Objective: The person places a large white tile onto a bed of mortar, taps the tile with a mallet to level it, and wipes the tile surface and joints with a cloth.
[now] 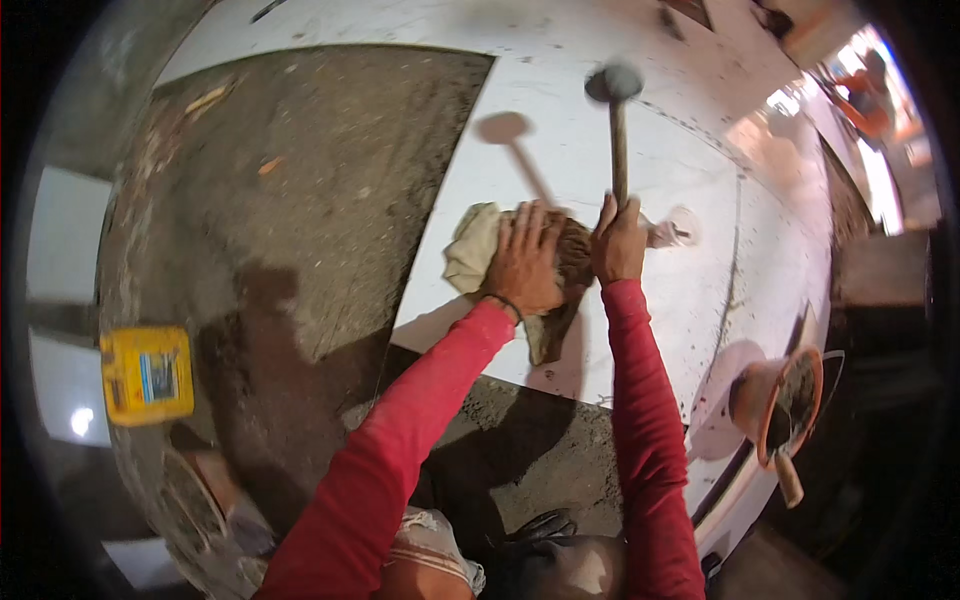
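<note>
My left hand lies with spread fingers on a crumpled brown and beige cloth, pressing it onto a large white tile. To its right, my right hand is wrapped round the wooden handle of a mallet. The mallet's dark round head points away from me, and its shadow falls on the tile to the left. Beside my right hand, a pale round suction-cup-like piece sits on the white surface; its exact kind is unclear.
Bare grey mortar bed stretches along the tile's left edge. A yellow jerrycan stands at the left. At the right is an orange bucket with a wooden-handled tool in it. Another person is at the far right.
</note>
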Demonstrator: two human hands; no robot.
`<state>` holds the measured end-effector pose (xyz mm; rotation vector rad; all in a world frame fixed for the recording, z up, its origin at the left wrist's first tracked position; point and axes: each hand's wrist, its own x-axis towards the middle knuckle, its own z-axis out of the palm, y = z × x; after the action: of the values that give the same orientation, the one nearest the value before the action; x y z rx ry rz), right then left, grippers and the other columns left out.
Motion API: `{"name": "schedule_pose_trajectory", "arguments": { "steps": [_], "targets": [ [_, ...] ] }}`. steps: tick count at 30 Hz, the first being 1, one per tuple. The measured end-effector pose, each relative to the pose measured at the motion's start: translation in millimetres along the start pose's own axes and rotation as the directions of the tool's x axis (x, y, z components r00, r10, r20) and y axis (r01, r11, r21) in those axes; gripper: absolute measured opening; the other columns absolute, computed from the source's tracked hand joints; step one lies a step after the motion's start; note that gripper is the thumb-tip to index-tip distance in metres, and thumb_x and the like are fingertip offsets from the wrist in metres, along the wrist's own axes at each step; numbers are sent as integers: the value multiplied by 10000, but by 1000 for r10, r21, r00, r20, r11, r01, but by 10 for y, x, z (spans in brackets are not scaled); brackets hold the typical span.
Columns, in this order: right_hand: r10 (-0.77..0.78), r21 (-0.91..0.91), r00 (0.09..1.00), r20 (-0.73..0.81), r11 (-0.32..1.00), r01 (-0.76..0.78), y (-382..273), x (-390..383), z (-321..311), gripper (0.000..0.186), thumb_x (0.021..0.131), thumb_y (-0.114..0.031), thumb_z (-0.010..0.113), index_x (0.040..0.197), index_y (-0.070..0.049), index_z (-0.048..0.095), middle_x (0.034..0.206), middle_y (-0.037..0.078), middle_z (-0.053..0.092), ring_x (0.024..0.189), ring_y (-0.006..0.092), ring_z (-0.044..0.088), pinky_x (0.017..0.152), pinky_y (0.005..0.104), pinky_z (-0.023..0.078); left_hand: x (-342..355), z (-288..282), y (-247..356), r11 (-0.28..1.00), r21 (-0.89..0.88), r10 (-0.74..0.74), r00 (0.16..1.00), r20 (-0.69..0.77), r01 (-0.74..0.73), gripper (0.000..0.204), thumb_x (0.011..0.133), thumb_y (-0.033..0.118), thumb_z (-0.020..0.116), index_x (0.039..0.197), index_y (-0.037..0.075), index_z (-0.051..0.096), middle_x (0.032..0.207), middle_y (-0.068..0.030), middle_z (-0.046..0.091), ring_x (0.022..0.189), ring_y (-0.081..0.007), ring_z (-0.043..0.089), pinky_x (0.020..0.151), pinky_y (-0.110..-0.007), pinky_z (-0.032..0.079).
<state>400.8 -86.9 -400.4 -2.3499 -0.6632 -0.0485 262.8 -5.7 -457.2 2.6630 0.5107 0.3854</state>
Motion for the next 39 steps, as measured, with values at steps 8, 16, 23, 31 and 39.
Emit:
{"name": "schedule_pose_trajectory", "arguments": {
  "steps": [8,16,23,31,39],
  "targets": [
    [397,-140,909,130,915,-379,-28,-129,-251,272,1102,-283,565,1173,-27,508,866,316,706,820,536,693,705,619,491,20,28,5,990,138,11,999,35,-16,1209,733,756,794,1646,92,360,1697,-273,299,1598,-451,230,1282,-651,155],
    [142,337,949,-280,940,-42,-14,73,-346,300,1120,-306,543,1123,-6,534,769,331,658,756,537,682,639,617,471,18,66,-1,993,112,37,999,-35,-33,1209,717,774,796,1640,118,376,1674,-273,348,1580,-448,274,1268,-641,188],
    [-83,306,953,-292,936,175,-108,47,-120,320,1126,-322,522,1041,-15,512,738,309,659,640,531,632,540,613,429,21,117,-31,991,134,37,997,-65,-28,1175,682,697,848,1602,101,425,1668,-264,359,1575,-439,283,1269,-628,198],
    [129,-30,978,164,992,-126,-241,110,7,296,1113,-288,557,1034,-6,515,731,282,662,634,503,651,532,544,463,17,63,-36,997,75,23,999,-22,-21,1120,708,672,831,1587,97,442,1658,-262,373,1580,-417,285,1280,-622,191],
    [32,194,993,117,980,-55,-329,90,-62,313,1113,-339,551,1095,-35,484,717,293,666,691,572,639,579,623,473,-16,60,-6,998,53,26,996,-80,-22,1135,755,787,740,1599,96,428,1689,-258,333,1584,-441,276,1279,-642,174]
  ]
}}
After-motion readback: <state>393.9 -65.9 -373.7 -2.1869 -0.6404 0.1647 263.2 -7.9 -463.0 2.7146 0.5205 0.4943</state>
